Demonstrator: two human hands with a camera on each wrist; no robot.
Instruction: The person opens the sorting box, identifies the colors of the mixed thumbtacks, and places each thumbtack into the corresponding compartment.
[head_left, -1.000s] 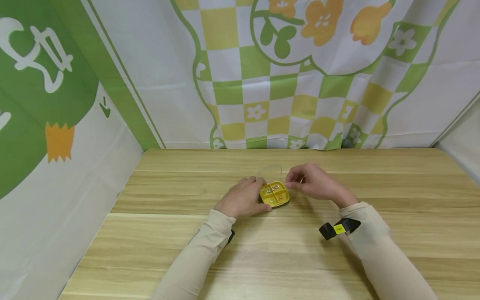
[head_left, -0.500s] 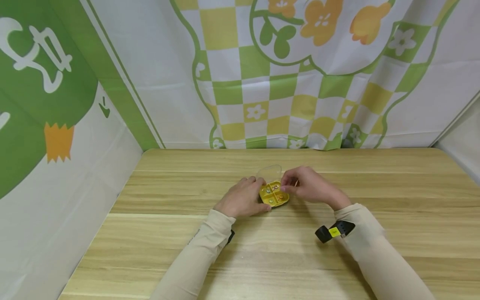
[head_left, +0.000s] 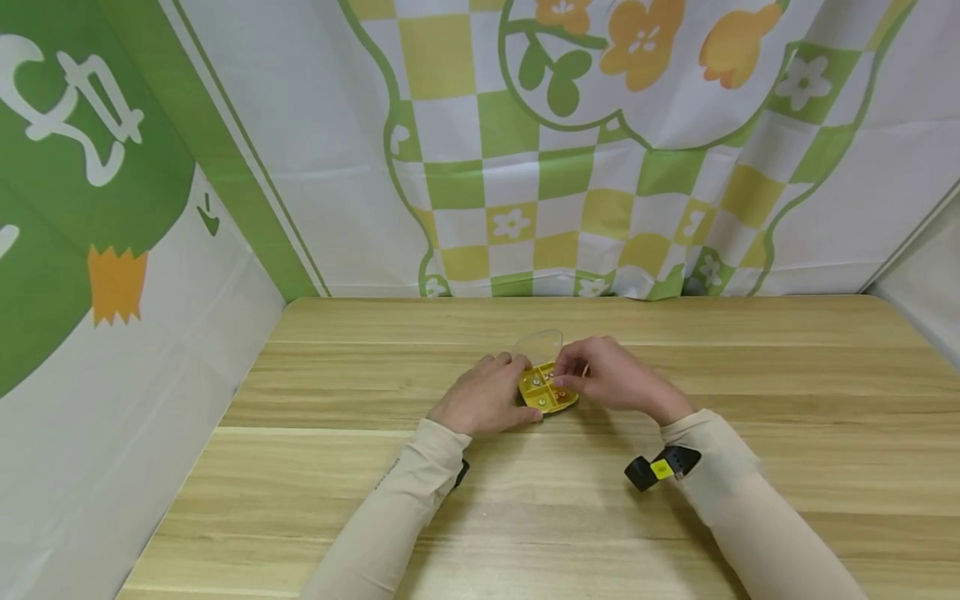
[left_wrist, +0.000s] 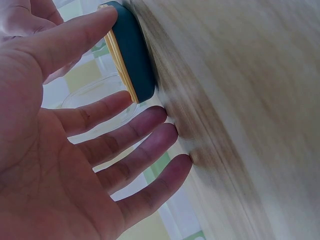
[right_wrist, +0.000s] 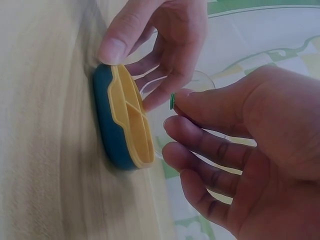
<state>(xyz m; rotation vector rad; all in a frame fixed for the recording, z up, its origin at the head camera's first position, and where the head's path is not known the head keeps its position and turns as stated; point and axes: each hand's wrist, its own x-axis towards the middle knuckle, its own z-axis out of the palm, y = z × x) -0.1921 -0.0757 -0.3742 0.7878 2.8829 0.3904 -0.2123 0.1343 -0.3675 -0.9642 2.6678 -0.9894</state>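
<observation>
A small pill box (head_left: 553, 409) with a yellow divided inside stands on the table, its clear lid (head_left: 540, 343) raised at the back. The left wrist view shows its dark teal outer side. My left hand (head_left: 483, 396) holds the box at its left side between thumb and index finger, the other fingertips down at the tabletop. Small round pieces (head_left: 536, 382) lie in the compartments. Over the box's right side is my right hand (head_left: 615, 375). Its thumb and index finger pinch a small green disc (right_wrist: 172, 101), seen edge-on in the right wrist view and hidden by the fingers in the head view.
The wooden table (head_left: 337, 500) reaches back to a checked, flowered curtain (head_left: 510, 183). A green and white cloth (head_left: 97, 192) hangs on the left. A black strap device (head_left: 652, 471) sits on my right wrist.
My right hand has moved left, from beside the box to above its right compartments. The left hand and the box have stayed in place.
</observation>
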